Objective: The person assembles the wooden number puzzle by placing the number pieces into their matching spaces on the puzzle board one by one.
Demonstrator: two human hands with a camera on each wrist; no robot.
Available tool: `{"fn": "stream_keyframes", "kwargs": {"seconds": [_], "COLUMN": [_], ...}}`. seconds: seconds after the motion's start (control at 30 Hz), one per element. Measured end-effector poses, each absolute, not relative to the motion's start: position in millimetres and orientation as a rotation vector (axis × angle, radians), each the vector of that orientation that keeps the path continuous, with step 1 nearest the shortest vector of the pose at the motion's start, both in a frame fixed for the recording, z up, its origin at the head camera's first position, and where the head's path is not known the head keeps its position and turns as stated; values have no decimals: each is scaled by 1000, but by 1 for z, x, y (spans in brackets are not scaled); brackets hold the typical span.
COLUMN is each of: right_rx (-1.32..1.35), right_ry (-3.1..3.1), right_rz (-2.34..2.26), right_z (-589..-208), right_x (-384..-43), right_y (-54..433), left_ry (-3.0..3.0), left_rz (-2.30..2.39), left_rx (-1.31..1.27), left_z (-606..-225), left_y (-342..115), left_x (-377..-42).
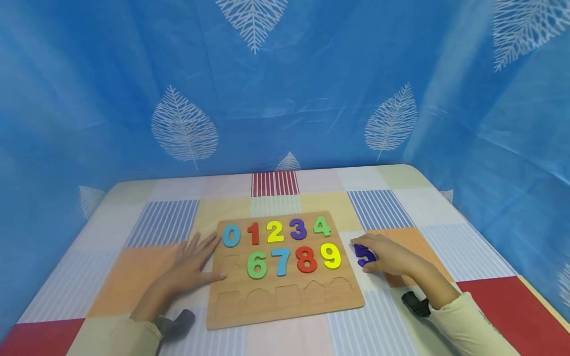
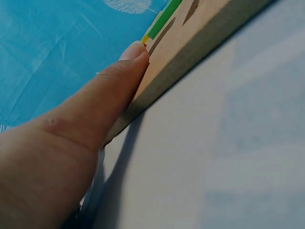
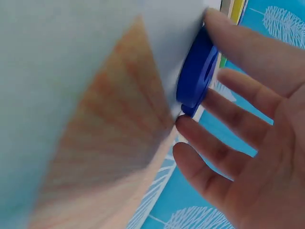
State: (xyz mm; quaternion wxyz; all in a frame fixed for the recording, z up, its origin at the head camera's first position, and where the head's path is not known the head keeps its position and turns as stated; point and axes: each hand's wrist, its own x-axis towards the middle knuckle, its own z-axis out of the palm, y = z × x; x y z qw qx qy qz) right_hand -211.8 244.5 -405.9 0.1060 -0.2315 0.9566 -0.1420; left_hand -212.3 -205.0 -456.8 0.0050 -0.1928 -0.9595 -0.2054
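Observation:
A wooden number board (image 1: pixel 285 316) lies on the table, with coloured digits from 0 to 4 in its top row and 6 to 9 in the row below. My left hand (image 1: pixel 191 267) rests at the board's left edge, fingers spread, its thumb (image 2: pixel 116 76) lying over the rim in the left wrist view. Right of the board, my right hand (image 1: pixel 389 254) has thumb and fingers round the ends of a purple number 5 (image 1: pixel 364 254). In the right wrist view that number 5 (image 3: pixel 195 71) looks blue and stands close to the cloth; the palm partly faces the camera.
The board has a vacant recess (image 1: pixel 230 264) left of the green 6 (image 1: pixel 257 265), and a bottom row of outlined shapes (image 1: pixel 287 295). A patchwork cloth (image 1: pixel 285 341) covers the table. Behind and beside it hangs a blue curtain (image 1: pixel 285 99) with white leaves.

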Motion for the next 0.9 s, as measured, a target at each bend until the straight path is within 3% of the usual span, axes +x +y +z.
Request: {"fn": "stream_keyframes", "kwargs": {"seconds": [0.17,0.4,0.6,0.9], "right_rx": [-771,-1087,-1199,-1150], "right_ry": [2888,2763,2687,2730], "right_rz": [-424,-322,-114,38], "right_z": [-392,-382,-391,-397], "right_x": [-220,-228,-220,-211], "right_y": [212,96,16,-29], "left_ry": [-3010,-3002,-2974,-2995], "left_rz": [-662,-685,-756,-825], "left_rx": [-614,-623,-726,-698], "left_z": [-457,-457,-459,-454], "left_y": [-204,-208,-208,-214], "left_x": [-215,-212,-216,-212]}}
